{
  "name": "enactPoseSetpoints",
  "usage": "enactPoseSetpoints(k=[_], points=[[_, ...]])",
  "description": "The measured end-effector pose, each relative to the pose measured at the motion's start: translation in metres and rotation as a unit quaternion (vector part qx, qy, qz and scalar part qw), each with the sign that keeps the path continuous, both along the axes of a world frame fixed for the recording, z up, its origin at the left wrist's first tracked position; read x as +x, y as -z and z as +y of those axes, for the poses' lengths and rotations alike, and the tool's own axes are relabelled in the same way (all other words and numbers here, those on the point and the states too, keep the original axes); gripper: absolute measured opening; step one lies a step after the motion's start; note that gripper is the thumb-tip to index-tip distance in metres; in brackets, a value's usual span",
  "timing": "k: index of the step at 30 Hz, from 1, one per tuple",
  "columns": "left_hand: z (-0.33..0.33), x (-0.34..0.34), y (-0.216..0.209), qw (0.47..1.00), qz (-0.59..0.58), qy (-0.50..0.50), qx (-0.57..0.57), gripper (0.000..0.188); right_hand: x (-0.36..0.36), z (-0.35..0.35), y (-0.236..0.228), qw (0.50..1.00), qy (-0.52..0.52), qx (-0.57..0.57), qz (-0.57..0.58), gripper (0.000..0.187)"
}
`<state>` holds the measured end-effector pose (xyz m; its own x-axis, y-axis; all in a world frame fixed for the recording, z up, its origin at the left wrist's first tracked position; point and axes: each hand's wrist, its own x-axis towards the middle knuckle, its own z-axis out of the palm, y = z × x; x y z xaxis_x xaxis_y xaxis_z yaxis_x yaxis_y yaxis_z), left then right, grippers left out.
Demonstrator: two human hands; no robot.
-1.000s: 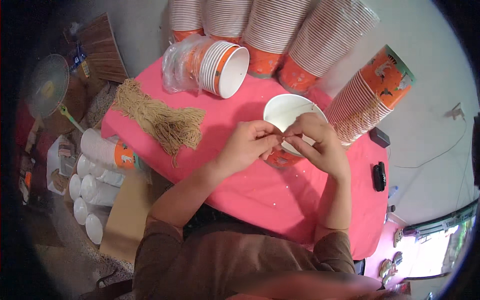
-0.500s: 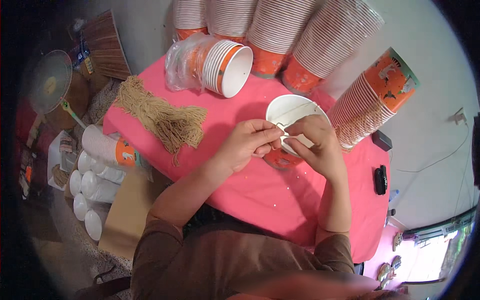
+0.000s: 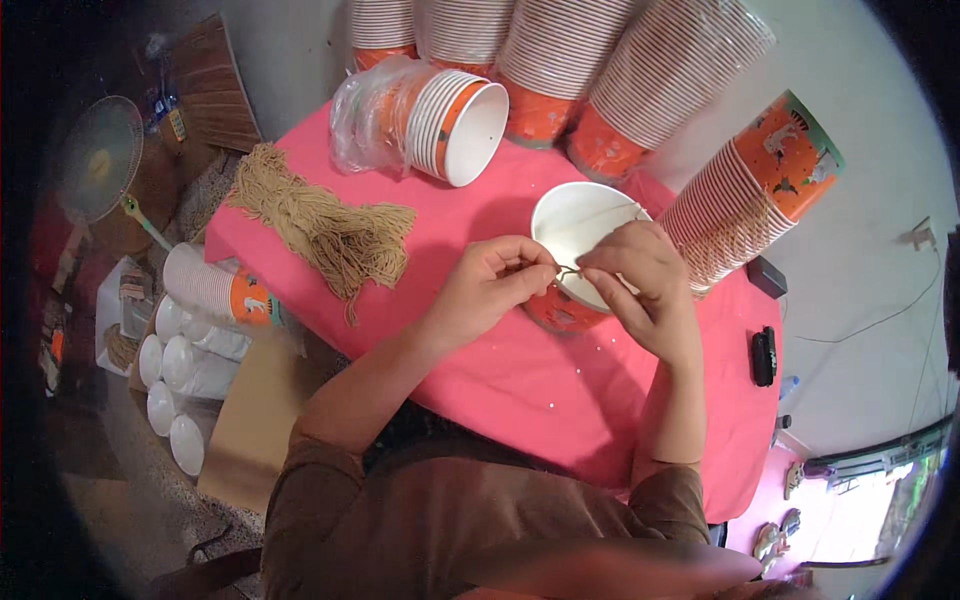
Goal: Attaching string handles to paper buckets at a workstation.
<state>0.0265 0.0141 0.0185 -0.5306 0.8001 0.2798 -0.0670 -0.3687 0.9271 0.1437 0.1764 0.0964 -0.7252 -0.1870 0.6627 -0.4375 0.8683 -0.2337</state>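
Between my two hands a thin tan cord [image 3: 568,269] is pulled into a small loop or knot. My left hand [image 3: 488,285] pinches one side with thumb and fingertips. Closed on the other side, my right hand [image 3: 645,290] has its thumb and forefinger at the knot. Just beneath and behind them stands a white-lined orange paper bucket [image 3: 560,225], its mouth up. A cord strand runs across its opening to the far right rim. My right hand covers part of the bucket. At the left of the table lies a bundle of tan cords [image 3: 330,225].
Stacked paper buckets [image 3: 545,65] line the far edge; a bagged stack [image 3: 470,135] lies on its side. Another stack with cords hanging on it [image 3: 735,215] leans at right, near two small black objects [image 3: 763,356]. A carton [image 3: 265,420] and white cups [image 3: 187,445] sit lower left.
The cord between my hands has gone from a loose curl to a tighter small loop. My hands have drawn slightly apart, the right one a little to the right.
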Motion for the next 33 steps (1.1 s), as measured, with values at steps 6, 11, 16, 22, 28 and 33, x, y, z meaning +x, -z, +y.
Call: enactPoseSetpoints(k=[6, 11, 16, 22, 28, 33], points=[[0.0, 0.001, 0.004, 0.988, -0.118, 0.101, 0.008, 0.013, -0.01, -0.001, 0.013, 1.0, 0.004, 0.003, -0.012, 0.011], [0.006, 0.009, 0.001, 0.997, -0.072, 0.03, 0.004, 0.01, -0.008, -0.003, 0.01, 1.0, 0.001, -0.008, -0.03, 0.008], [0.006, 0.008, 0.005, 0.994, 0.089, -0.067, 0.012, 0.008, -0.011, -0.003, 0.016, 0.996, 0.004, -0.043, -0.08, 0.008], [0.01, 0.01, 0.008, 0.914, 0.308, -0.248, 0.088, 0.008, -0.013, -0.004, 0.019, 0.984, -0.006, -0.101, -0.147, 0.015], [0.008, 0.012, 0.012, 0.986, 0.079, -0.129, 0.068, 0.003, -0.013, -0.003, 0.023, 0.966, 0.003, -0.146, -0.215, 0.014], [0.004, 0.001, 0.012, 0.991, -0.119, -0.004, 0.054, 0.007, -0.007, -0.017, 0.015, 0.958, 0.017, -0.207, -0.197, 0.006]])
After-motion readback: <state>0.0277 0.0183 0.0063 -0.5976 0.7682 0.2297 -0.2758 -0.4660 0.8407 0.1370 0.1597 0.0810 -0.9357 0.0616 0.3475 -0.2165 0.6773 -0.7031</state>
